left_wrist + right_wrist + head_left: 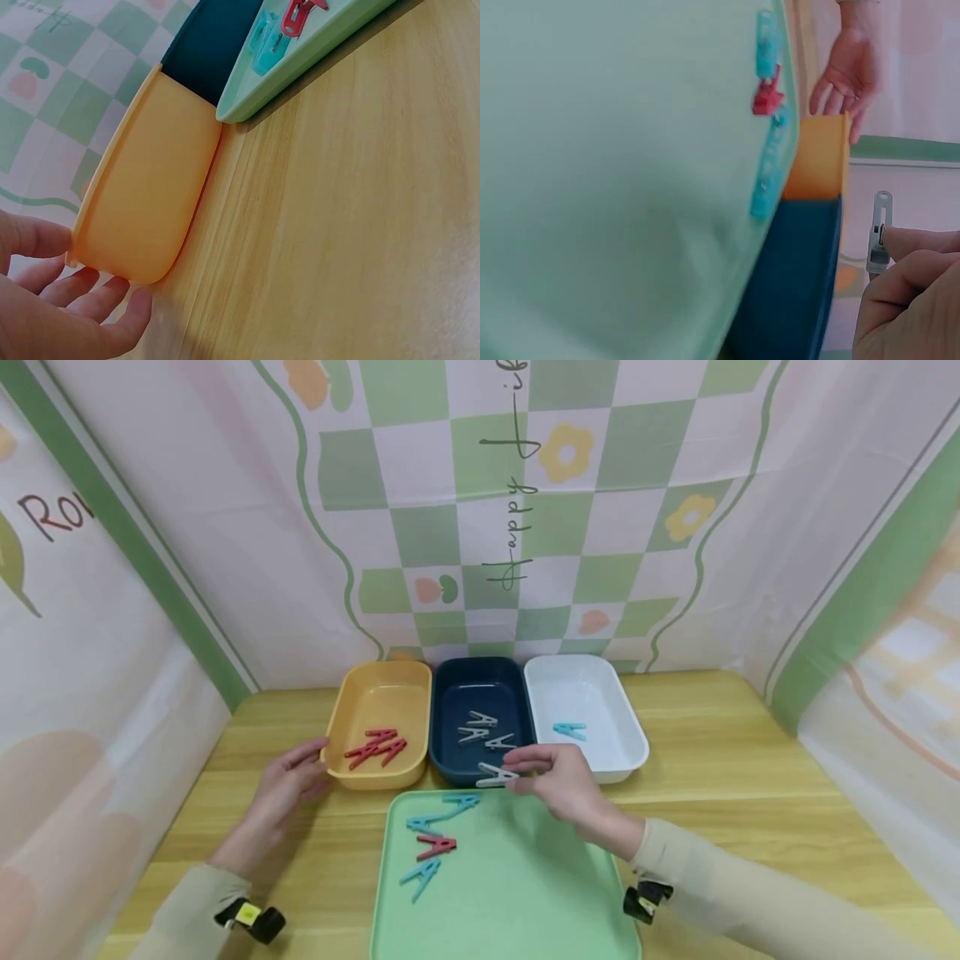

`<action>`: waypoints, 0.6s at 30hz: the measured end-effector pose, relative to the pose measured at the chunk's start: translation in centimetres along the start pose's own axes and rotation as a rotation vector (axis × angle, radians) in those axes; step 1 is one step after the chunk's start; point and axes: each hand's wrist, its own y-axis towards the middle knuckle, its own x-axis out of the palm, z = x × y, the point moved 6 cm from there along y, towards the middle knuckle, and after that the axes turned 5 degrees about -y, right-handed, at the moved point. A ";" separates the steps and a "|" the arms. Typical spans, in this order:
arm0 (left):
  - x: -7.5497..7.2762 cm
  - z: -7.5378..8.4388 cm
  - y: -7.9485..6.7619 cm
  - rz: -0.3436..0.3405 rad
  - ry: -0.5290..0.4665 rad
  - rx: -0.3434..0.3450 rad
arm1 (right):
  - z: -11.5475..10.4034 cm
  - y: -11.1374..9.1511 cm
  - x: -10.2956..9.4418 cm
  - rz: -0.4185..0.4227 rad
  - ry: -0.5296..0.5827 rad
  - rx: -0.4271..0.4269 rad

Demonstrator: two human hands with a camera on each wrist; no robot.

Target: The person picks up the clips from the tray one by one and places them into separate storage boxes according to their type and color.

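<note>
Wood-grain counter (757,777) before patterned cloth (420,468): the right hand's (562,779) fingers pinch one grey clip (878,256), with three others (491,722) beyond in a navy box (480,685), one blue clip (574,727) rightward in a white box (588,693), three red clips (372,750) leftward in a yellow box (384,777) touched by the left hand's (287,787) loosely spread fingers, and four clips (442,844) on the nearer tray (525,893).
</note>
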 end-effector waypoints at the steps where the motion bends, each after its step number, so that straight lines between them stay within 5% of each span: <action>1: 0.0 0.0 0.0 -0.001 0.002 0.002 | -0.3 0.2 -0.2 -0.005 -0.004 -0.004; 18: -0.1 -0.1 0.1 0.011 0.018 0.009 | -3.8 5.5 -0.8 -0.073 -0.112 -0.041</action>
